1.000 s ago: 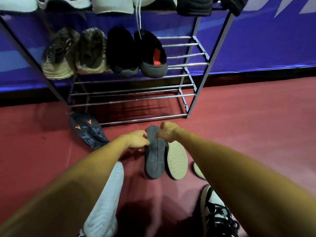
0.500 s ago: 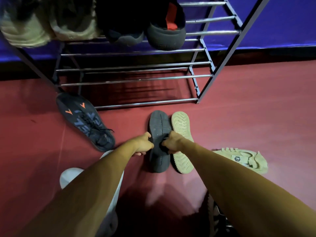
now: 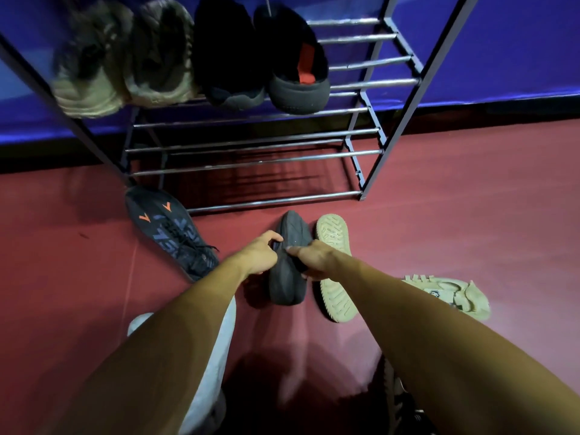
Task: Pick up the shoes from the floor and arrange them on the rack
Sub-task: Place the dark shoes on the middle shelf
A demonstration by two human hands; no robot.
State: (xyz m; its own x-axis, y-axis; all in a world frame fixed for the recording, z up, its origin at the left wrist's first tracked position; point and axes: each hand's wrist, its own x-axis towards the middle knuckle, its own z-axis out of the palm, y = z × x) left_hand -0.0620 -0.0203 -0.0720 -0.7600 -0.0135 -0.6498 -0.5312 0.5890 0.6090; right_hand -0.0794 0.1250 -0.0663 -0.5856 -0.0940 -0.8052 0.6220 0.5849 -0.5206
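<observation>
A dark grey shoe (image 3: 288, 290) lies on the red floor in front of the metal rack (image 3: 276, 158), sole turned up. My left hand (image 3: 259, 257) pinches its left edge and my right hand (image 3: 310, 260) grips its right edge near the middle. A beige shoe (image 3: 334, 287) lies sole up right beside it. A dark sneaker with orange marks (image 3: 171, 233) sits on the floor to the left. Another beige shoe (image 3: 452, 295) lies on its side to the right.
On the rack's upper shelf stand two olive shoes (image 3: 122, 67) and two black shoes (image 3: 260, 64); its right part (image 3: 367, 58) and the bottom bars hold nothing. A white shoe (image 3: 207, 365) and a black-and-white sneaker (image 3: 405, 406) lie close below my arms. A blue wall runs behind.
Both hands slid back along the grey shoe from its toe to its middle and took hold of its sides. The view dipped, then rose a little.
</observation>
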